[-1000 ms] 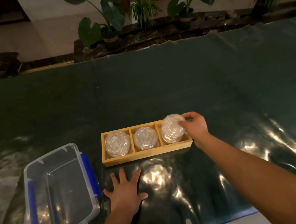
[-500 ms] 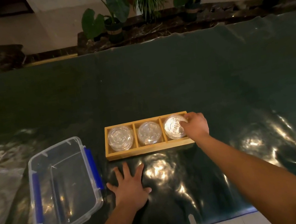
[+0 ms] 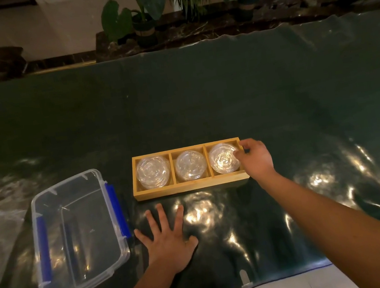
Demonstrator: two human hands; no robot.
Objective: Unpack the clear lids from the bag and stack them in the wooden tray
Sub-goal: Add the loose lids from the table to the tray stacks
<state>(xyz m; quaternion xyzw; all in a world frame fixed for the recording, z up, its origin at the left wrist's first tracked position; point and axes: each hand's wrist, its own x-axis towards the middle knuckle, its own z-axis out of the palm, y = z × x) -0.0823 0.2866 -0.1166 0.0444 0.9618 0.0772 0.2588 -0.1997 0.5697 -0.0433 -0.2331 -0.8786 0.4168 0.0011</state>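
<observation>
Clear lids [image 3: 188, 166] filled all three compartments of the wooden tray [image 3: 190, 188], toward the front edge of the counter [image 3: 203, 105]. The left hand [image 3: 168, 242] lay flat, fingers spread. The right hand [image 3: 256, 158] curled against the right stack, grip unclear.

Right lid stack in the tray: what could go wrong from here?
1. The right hand is curled at the rim of the right stack; pulling away could knock it askew.
2. The left stack sits uneven in the wooden tray; a nudge may spill it.
</observation>
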